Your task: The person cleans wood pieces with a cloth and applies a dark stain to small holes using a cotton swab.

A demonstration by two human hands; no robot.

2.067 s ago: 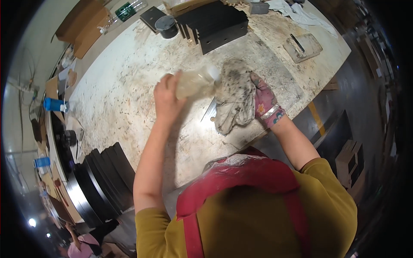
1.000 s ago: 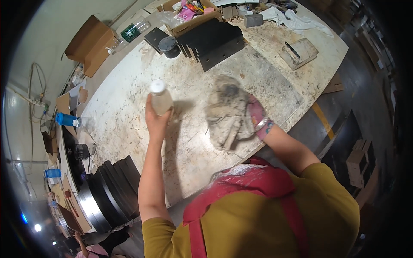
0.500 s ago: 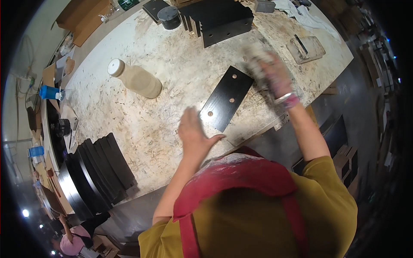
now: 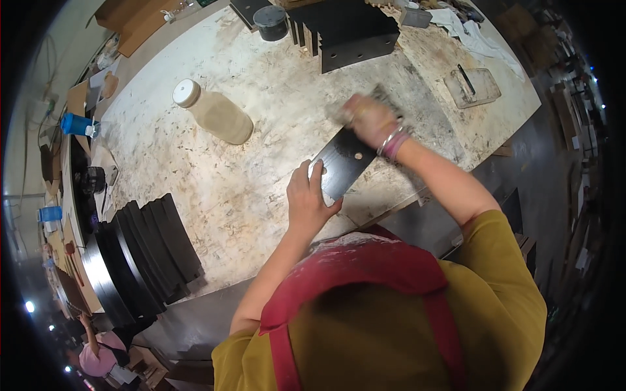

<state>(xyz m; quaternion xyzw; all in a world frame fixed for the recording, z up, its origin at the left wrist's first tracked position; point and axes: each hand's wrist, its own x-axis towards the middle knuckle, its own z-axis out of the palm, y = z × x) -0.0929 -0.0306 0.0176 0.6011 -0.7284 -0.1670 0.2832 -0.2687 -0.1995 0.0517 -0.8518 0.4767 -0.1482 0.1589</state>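
Observation:
A black rectangular panel (image 4: 345, 166) with round holes lies flat on the stained white table (image 4: 261, 189) in front of me. My left hand (image 4: 306, 203) grips its near end, fingers along the left edge and thumb by the near corner. Over the far end is my right hand (image 4: 375, 125), closed on a crumpled greyish rag (image 4: 390, 98) that is pressed to the panel and blurred by motion. Hand and rag hide the panel's far end.
A capped bottle (image 4: 222, 117) of beige liquid lies left of the panel. Black panels stand in a row (image 4: 147, 254) at the left edge and in a stack (image 4: 358, 39) at the back, beside a dark jar (image 4: 270, 23). A shallow tray (image 4: 479, 91) sits right; a person (image 4: 104, 352) is lower left.
My right hand has swung left with the rag from beside the panel onto its far end. My left hand has closed in on the panel's near end and now holds it.

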